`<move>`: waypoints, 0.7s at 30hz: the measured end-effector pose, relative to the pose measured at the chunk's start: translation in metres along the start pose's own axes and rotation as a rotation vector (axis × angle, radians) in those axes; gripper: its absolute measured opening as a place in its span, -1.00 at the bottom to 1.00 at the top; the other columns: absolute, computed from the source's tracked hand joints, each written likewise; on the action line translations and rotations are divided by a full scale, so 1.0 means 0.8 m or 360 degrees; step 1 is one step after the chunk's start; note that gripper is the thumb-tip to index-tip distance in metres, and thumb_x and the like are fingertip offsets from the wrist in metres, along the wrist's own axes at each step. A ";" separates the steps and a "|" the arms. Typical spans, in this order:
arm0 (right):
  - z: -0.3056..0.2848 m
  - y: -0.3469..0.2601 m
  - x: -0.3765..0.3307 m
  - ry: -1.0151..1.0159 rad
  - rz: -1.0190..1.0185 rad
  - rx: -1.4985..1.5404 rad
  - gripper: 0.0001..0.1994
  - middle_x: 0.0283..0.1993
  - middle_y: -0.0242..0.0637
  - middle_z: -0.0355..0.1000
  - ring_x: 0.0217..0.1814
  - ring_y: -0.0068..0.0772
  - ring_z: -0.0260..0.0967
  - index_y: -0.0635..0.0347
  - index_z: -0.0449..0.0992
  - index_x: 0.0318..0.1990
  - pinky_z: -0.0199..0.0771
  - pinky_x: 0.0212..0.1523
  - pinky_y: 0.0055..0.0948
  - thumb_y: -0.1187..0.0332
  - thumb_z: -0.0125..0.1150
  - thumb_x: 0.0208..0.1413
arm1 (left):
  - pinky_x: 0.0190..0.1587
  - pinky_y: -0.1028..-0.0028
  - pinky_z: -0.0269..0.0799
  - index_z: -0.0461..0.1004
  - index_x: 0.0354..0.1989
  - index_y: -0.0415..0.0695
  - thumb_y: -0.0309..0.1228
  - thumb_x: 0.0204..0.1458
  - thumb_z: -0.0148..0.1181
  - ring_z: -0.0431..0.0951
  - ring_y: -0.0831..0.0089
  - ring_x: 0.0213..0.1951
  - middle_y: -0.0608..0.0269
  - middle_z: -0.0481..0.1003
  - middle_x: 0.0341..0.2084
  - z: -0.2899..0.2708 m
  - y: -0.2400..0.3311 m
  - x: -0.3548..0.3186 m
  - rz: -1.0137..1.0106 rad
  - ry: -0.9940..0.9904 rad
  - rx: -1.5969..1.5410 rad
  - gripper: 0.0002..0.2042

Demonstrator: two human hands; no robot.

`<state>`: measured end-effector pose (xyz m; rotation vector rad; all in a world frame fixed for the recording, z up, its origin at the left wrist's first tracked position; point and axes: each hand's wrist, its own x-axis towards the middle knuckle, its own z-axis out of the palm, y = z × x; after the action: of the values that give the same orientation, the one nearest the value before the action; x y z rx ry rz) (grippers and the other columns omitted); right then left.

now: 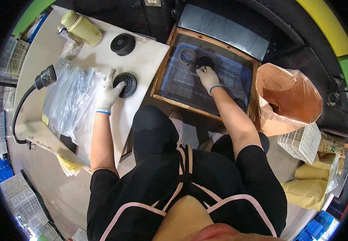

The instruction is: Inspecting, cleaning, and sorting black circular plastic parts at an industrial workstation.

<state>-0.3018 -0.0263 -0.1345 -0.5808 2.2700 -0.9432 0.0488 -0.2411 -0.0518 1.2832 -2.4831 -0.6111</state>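
Observation:
My left hand point(109, 93), in a white glove, rests on the white table with its fingers against a round black slotted disc point(126, 84). A second black disc point(123, 43) lies farther back on the table. My right hand point(208, 78), also gloved, reaches into a wooden-framed tray point(162, 76) with a dark mesh floor and touches a round black part point(204, 62) there. Whether the right hand grips that part is not clear. A clear ring point(187, 55) lies in the tray to the left of it.
A pile of clear plastic bags point(70, 100) lies left of my left hand. A pale green bottle point(81, 28) lies at the table's back. A black gooseneck lamp point(43, 79) stands at the left. An open brown paper bag point(288, 96) and a white basket point(302, 142) sit right.

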 end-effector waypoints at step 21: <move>-0.162 -0.095 -0.210 -0.0331 -0.0419 0.0740 -0.76 -0.37 -0.38 0.47 -0.44 -0.55 0.37 0.22 0.58 -0.25 0.42 -0.41 -0.51 0.20 0.20 0.22 | 0.02 0.25 0.47 0.51 -0.02 -0.18 -0.51 0.05 0.22 0.54 -0.01 -0.05 -0.05 0.55 -0.17 0.070 0.288 -0.054 0.1079 -0.0400 -0.0679 -0.71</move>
<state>-0.2562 0.0852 0.0553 -0.7352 1.7351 -1.4143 -0.1129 -0.0728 0.0098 0.1915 -2.5485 -1.0692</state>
